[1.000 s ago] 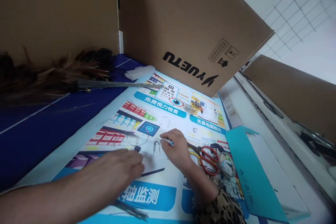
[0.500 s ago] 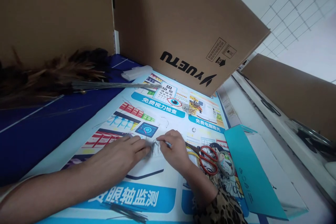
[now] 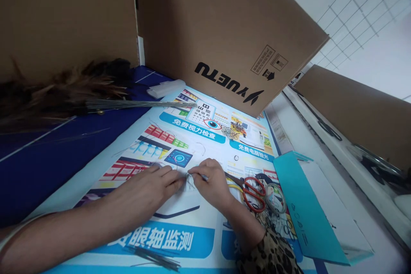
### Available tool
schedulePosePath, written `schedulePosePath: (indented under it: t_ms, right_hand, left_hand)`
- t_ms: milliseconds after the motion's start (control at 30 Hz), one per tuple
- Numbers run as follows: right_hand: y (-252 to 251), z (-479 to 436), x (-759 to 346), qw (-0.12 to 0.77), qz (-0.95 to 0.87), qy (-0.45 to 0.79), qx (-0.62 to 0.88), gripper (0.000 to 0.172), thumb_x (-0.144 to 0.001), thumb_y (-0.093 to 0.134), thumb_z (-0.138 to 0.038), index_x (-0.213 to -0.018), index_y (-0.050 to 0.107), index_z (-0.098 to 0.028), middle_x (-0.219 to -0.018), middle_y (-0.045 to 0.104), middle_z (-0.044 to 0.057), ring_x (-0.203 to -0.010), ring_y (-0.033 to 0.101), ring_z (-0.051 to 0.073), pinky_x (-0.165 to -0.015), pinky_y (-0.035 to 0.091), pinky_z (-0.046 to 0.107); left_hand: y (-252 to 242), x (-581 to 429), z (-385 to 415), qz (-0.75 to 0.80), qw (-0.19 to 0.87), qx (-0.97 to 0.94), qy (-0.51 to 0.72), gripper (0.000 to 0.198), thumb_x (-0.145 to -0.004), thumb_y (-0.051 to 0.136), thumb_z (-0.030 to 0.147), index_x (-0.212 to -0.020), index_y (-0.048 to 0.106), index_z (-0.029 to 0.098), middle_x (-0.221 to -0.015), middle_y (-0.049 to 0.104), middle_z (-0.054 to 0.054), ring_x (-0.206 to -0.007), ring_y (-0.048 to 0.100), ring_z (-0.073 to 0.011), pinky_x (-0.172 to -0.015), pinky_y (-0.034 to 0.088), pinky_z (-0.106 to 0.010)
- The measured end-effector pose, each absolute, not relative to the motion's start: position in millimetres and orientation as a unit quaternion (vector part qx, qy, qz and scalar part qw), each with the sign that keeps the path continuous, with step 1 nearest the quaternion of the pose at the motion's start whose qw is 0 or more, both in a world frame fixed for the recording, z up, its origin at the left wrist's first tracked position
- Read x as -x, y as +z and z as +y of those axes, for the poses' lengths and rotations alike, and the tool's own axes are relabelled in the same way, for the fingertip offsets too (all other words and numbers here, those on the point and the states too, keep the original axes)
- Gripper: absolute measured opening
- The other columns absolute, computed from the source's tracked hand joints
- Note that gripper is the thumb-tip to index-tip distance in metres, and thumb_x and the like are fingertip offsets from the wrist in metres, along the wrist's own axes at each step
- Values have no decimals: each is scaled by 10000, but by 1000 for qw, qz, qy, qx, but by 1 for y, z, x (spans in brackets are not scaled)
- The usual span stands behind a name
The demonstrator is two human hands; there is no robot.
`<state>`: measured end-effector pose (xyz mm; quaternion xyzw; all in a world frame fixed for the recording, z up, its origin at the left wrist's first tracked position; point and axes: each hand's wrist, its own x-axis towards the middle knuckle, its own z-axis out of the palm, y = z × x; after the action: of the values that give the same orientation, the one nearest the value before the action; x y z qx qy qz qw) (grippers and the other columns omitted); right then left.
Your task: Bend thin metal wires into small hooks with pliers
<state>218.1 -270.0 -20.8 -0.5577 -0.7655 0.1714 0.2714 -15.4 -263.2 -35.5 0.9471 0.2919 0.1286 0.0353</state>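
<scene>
My left hand (image 3: 160, 185) lies low over the printed sheet, fingers pressed together at one side of a small bunch of thin wires (image 3: 189, 180). Facing it, my right hand (image 3: 210, 183) is closed in a pinch at the top of that bunch. A slim blue-grey stick (image 3: 204, 177) shows between the right fingers; its kind is unclear. The wires fan out downward between both hands, and their gripped ends are hidden by fingers. Beside my right wrist lie scissors (image 3: 254, 193) with red handles, next to a wire coil (image 3: 275, 198).
A teal box (image 3: 298, 209) stands open at right. Loose wires (image 3: 156, 258) lie near the front, and a longer wire bundle (image 3: 144, 104) lies farther back beside feathers (image 3: 73, 87). Small rings (image 3: 229, 133) sit on the sheet. Cardboard (image 3: 205, 30) walls the back.
My right fingers have shifted slightly left, closer to my left fingertips, over the top of the wires. The left hand stays almost still.
</scene>
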Motion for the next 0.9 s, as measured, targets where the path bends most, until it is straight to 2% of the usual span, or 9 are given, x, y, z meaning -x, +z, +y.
schedulePosePath:
  t_ms: [200,467,700,900]
  right_hand:
    - [-14,-272,-219,255,-759,182,571,209,-882,712,-97,-990,828,-233,-933,752,43,-967,692,216,-920,524,351]
    - [1,-276,-219,210,-769,112,593,154,-856,697,-108,-839,798,-223,-952,741,56,-1015,612,264,-925,446,408]
    - [6,-278,-219,192,-779,143,580,184,-802,692,-75,-695,708,-224,-905,719,30,-968,592,241,-891,425,389]
    - [7,-279,-216,191,-778,168,574,190,-787,697,-63,-683,704,-222,-899,740,19,-965,614,234,-905,424,385]
  left_hand:
    - [-38,18,-265,287,37,-944,158,527,-854,640,20,-1310,734,266,-1205,775,-71,-1025,678,-256,-956,480,-386]
    - [-41,16,-270,287,26,-944,160,567,-812,599,-41,-1271,746,257,-1212,785,-72,-1017,687,-260,-957,481,-397]
    - [-39,16,-270,286,20,-947,144,644,-752,580,-99,-1283,741,228,-1257,779,-79,-1033,698,-288,-936,495,-435]
    - [-38,16,-270,285,19,-948,144,641,-766,572,-108,-1282,746,230,-1272,779,-72,-1041,702,-282,-944,495,-433]
